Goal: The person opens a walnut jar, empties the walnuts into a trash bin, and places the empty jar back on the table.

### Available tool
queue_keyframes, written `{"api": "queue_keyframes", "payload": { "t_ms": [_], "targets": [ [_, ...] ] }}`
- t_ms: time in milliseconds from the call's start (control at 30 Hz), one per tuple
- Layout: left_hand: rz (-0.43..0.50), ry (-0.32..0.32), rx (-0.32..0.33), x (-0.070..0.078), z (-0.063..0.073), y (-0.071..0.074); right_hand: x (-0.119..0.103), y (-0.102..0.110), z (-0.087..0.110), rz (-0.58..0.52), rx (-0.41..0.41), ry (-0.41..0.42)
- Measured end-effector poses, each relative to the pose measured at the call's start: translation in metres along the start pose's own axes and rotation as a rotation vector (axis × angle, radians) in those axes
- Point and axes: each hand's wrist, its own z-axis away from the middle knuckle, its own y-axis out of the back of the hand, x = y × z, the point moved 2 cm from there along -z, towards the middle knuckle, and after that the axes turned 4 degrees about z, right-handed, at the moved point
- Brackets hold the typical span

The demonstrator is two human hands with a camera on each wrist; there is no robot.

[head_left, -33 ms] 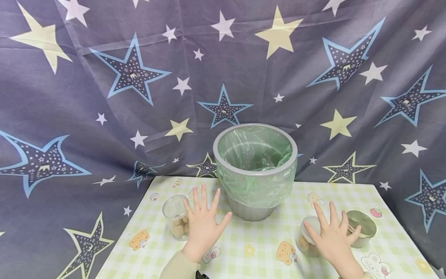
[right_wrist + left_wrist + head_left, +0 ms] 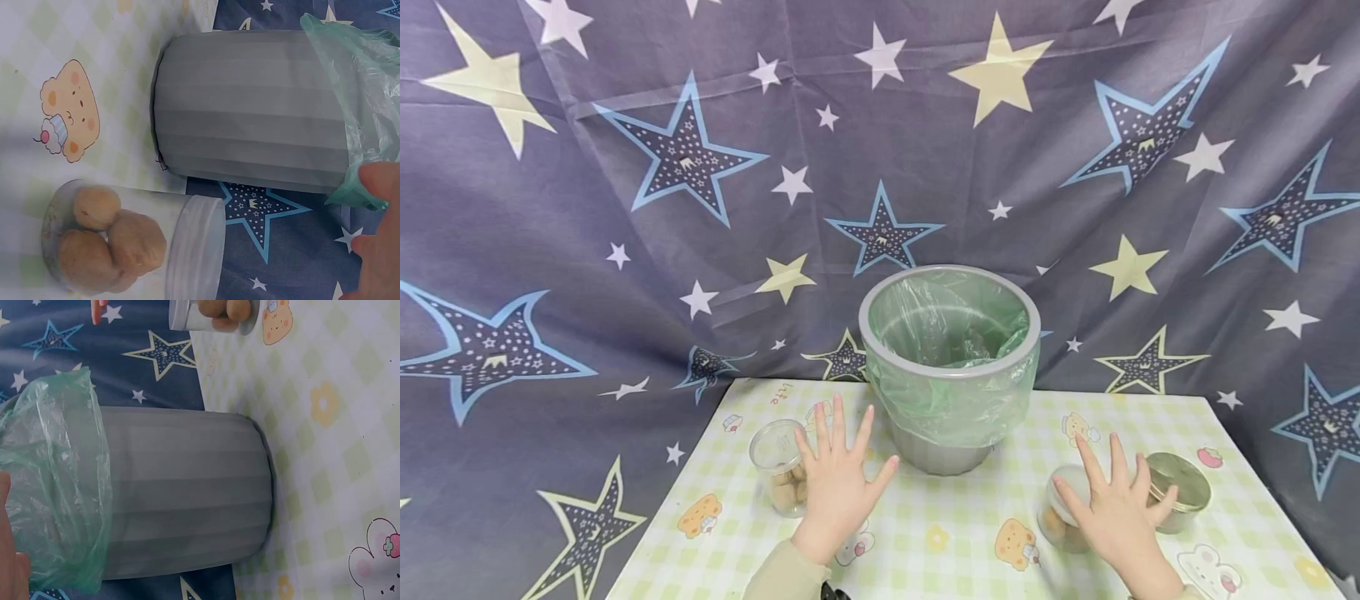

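My left hand [image 2: 838, 492] is held with fingers spread, its near edge overlapping a clear jar [image 2: 769, 471] of brown roundish lumps [image 2: 788, 490]. In the left wrist view, part of a hand [image 2: 11, 556] shows at the left edge. My right hand [image 2: 1120, 517] also has its fingers fanned out and holds nothing. It partly covers a jar with a whitish lid [image 2: 1070, 483], while its thumb-far side overlaps a tin-like jar with a gold-rimmed lid [image 2: 1180, 483]. Several brown lumps [image 2: 137, 240] fill the bottom of the whitish-lidded jar in the right wrist view.
A grey ribbed bin [image 2: 943, 457] stands mid-table toward the back, lined with a green plastic bag [image 2: 955, 408] folded over its sides. A checked cloth with cartoon prints [image 2: 936, 575] covers the table. Behind hangs a dark star-patterned curtain [image 2: 925, 150].
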Motion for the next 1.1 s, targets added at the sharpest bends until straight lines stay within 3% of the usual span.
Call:
{"api": "queue_keyframes", "payload": {
  "t_ms": [467,767,1100],
  "targets": [
    [-0.009,-0.019,0.038,0.000,0.005,0.002,-0.001,-0.003,0.008,0.038,0.051,0.022],
    [-0.033,0.014,-0.034,0.000,0.019,-0.006,-0.001,-0.011,0.016,0.070,-0.016,0.043],
    [-0.071,0.005,0.016,-0.001,0.027,-0.010,-0.008,-0.012,0.018,0.050,0.003,0.084]
  ]
}}
